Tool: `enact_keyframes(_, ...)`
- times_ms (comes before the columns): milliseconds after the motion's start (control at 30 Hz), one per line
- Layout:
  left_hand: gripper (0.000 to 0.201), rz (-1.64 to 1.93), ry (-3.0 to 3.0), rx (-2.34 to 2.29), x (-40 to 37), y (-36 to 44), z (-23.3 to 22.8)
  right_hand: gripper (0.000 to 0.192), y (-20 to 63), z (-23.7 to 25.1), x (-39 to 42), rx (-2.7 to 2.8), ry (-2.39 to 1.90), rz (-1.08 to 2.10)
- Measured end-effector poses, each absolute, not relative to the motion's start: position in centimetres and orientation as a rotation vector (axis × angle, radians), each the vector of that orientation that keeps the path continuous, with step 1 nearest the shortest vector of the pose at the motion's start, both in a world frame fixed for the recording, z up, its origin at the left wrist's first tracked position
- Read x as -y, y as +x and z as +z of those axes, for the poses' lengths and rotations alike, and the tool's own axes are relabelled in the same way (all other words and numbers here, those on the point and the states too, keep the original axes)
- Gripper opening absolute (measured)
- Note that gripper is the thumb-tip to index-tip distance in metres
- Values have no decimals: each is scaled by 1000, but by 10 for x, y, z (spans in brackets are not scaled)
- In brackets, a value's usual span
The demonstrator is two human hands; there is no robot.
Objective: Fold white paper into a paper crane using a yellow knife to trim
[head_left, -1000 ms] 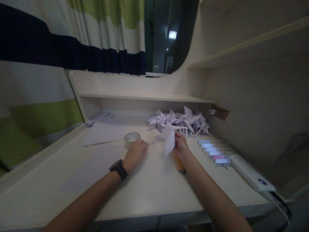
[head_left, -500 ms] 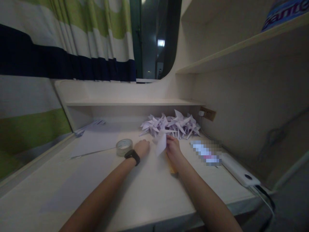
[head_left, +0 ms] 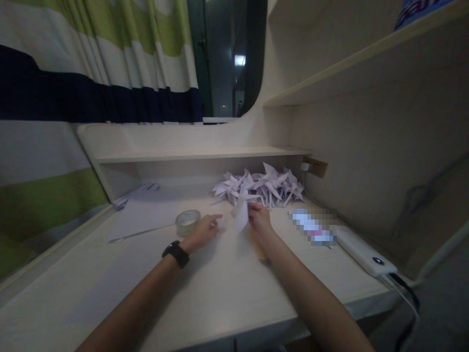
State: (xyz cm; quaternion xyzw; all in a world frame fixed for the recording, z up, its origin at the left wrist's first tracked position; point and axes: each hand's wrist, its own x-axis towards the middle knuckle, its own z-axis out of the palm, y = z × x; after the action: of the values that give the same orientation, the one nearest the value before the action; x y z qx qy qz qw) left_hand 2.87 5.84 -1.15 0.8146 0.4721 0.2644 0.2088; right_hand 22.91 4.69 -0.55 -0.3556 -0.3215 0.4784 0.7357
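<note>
My right hand (head_left: 260,218) is closed on a white paper pinwheel (head_left: 241,215) and pinches it at its right side, above the table. To its left, my left hand (head_left: 203,231), with a dark band on the wrist, has its index finger stretched toward the pinwheel. A small, pale, see-through scrap (head_left: 221,223) shows at its fingertips; I cannot make out what it is. A roll of clear tape (head_left: 187,223) stands just behind the left hand. Under my right forearm lies a yellow object (head_left: 259,248), mostly hidden.
Several white paper pinwheels (head_left: 269,186) are heaped at the back. Paper sheets (head_left: 146,210) lie at the left beside a thin ruler-like strip (head_left: 142,233). On the right are a blurred-out phone-like object (head_left: 311,227) and a white power strip (head_left: 366,252) with cables. A shelf (head_left: 198,155) spans the back.
My left hand has drawn back toward the left and near side, and its index finger has straightened from a closed fist. My right hand still holds the pinwheel. The view has shifted slightly.
</note>
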Motion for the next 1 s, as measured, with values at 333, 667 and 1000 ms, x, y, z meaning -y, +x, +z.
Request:
enact_keyframes(333,46,982,1624,-1118,-20,5,6,17,220,-7,-40,808,-849,1025)
enact_keyframes(667,35,1021,1429,-979,-23,2,1,12,200,-9,-27,1082,-904,951)
enact_keyframes(1000,32,1017,1414,-822,-17,8,4,7,192,-16,-23,1210,-935,808)
